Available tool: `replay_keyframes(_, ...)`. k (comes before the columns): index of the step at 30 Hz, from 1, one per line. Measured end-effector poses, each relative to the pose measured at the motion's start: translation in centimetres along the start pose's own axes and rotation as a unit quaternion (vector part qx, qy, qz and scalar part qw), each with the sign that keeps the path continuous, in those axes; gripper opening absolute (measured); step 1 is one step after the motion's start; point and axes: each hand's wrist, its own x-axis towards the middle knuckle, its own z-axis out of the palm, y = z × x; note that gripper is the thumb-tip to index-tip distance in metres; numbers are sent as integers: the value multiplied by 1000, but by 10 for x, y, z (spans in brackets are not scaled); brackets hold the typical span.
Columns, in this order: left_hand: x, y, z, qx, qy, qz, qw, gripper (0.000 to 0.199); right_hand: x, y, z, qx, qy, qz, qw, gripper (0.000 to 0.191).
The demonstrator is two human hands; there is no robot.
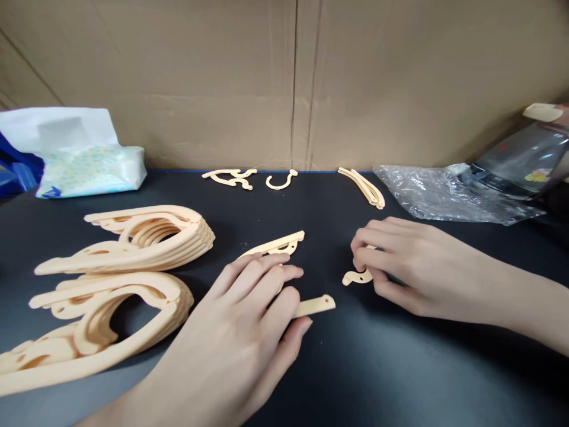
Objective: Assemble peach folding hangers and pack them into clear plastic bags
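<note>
My left hand point(249, 320) lies over cream plastic hanger parts on the dark table. A flat hanger arm point(317, 305) with a hole in its end sticks out between its thumb and index finger. Beyond the other fingertips a second hanger arm point(278, 242) shows, partly covered by the hand. At the right, my right hand point(400, 264) has its fingers bent together around a small hanger hook point(355, 277). One rounded end of the hook is in sight; the rest is under the fingers.
Two stacks of cream hangers, the rear one point(155, 255) and the front one point(146, 332), stand at left. Along the back lie branched hanger parts point(229, 177), a hook point(280, 182) and thin arms point(364, 187). A tissue pack point(93, 169), clear plastic bag point(427, 193) and cardboard wall point(213, 83) border the table.
</note>
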Motion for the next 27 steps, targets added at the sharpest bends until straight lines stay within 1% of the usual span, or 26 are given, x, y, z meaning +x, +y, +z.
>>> replay_keyframes(3,-4,4,2,10,-1,10,1000,22,-3,-2,-3,48,0,-2,999,15)
replay_keyframes(5,-7,8,6,21,-1,10,1000,23,-6,-3,-2,50,16,-7,999,16)
replay_keyframes(8,-8,14,11,19,-20,3,1000,25,-7,-3,4,55,39,-5,998,14)
replay_keyframes(12,3,18,15,20,-35,-1,999,23,-3,-4,13,89,83,-22,992,14)
replay_keyframes(14,10,18,16,13,-43,-4,999,21,-2,-7,16,106,113,-37,987,9)
replay_keyframes(16,14,17,18,-14,-57,-13,998,22,-2,-11,19,119,142,-37,982,4)
replay_keyframes(18,15,14,20,-54,-63,-17,996,19,-2,-15,21,131,158,-27,978,3)
replay_keyframes(20,12,12,23,-81,-60,-21,995,15,-3,-18,23,143,165,-16,976,4)
replay_keyframes(22,9,10,26,-91,-44,-20,995,13,-2,-20,24,156,167,-6,973,5)
replay_keyframes(27,7,10,28,-95,-11,-6,995,14,-1,-23,26,197,149,16,969,8)
